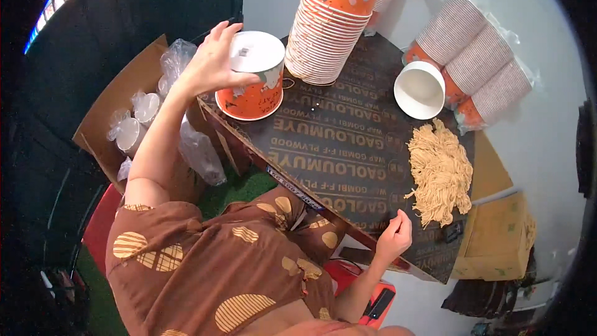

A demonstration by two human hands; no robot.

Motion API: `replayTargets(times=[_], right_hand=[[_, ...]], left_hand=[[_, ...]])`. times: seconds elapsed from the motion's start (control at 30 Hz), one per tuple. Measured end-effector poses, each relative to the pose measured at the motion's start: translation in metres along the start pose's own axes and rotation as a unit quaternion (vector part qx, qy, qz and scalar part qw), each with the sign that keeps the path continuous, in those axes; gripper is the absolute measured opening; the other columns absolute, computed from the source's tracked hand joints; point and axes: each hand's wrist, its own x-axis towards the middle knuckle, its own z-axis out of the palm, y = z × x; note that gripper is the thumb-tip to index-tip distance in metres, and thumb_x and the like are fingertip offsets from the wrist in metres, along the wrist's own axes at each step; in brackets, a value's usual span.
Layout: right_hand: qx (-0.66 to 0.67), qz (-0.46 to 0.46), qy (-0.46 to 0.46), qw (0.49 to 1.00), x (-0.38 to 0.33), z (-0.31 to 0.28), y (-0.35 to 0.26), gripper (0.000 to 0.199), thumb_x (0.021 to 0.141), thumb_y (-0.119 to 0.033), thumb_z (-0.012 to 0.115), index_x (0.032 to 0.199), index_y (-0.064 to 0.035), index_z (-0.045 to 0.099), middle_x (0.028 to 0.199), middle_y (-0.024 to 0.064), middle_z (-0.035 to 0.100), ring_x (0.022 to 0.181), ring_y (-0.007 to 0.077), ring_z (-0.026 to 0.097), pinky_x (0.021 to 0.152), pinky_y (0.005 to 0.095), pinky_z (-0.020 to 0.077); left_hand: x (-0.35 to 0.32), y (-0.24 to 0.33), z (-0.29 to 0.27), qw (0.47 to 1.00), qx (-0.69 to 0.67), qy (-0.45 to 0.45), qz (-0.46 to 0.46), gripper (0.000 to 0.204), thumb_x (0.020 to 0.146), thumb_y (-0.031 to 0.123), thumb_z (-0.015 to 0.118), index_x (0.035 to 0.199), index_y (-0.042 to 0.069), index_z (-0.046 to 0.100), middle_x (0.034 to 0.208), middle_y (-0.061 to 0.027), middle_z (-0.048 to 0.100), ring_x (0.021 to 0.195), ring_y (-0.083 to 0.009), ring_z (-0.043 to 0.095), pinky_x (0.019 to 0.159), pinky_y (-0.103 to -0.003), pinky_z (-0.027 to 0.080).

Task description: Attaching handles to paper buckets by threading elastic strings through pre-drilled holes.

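An orange paper bucket (252, 101) with printed figures stands upside down at the table's left edge, its white base facing up. My left hand (214, 65) is around its upper part, thumb on the near side and fingers on the far left side. Close to the front edge of the table, my right hand (393, 236) is closed with its fingers bent together. Whatever it may hold is hidden. Beyond that hand lies a heap of beige cord pieces (440, 174). A white-lined paper bucket (420, 90) rests behind the cord with its opening showing.
A tall stack of nested orange buckets (326, 37) stands at the back of the dark plywood table (323, 143). Several more wrapped stacks (476, 56) lean at the right. Left of the table, a cardboard box (102, 115) holds plastic-wrapped white tubs. Another carton (494, 239) sits right.
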Motion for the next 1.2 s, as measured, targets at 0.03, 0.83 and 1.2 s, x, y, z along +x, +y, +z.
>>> replayTargets(times=[0.03,0.83,1.2], right_hand=[[0.0,0.0,0.0,1.0,0.0,0.0,0.0,0.015,0.091,-0.003,0.055,0.1,0.0021,0.066,0.08,0.0129,0.064,0.066,0.0255,0.062,0.059,0.0353,0.0486],[-0.034,-0.051,0.026,0.998,0.0,0.002,0.002,0.014,0.091,-0.003,0.055,0.097,0.0015,0.066,0.085,0.0151,0.065,0.073,0.032,0.063,0.063,0.0379,0.0493],[-0.041,-0.038,0.025,0.998,0.002,0.001,-0.004,0.013,0.09,-0.002,0.056,0.097,0.0007,0.066,0.084,0.0148,0.064,0.071,0.0316,0.063,0.061,0.0373,0.0488]], left_hand=[[0.004,0.006,-0.001,0.995,0.089,-0.033,-0.008,0.112,0.059,0.055,0.082,0.14,-0.005,0.034,0.137,-0.033,0.04,0.128,-0.0452,0.042,0.109,-0.046,0.035],[0.223,0.07,-0.173,0.984,-0.025,0.177,-0.01,0.111,0.064,0.061,0.076,0.134,-0.017,0.037,0.129,-0.0352,0.05,0.117,-0.0382,0.056,0.094,-0.041,0.049],[0.302,0.119,-0.109,0.99,-0.103,-0.084,0.042,0.066,0.077,0.067,0.064,0.081,0.003,0.075,0.065,-0.0118,0.069,0.063,-0.0242,0.067,0.059,-0.034,0.052]])
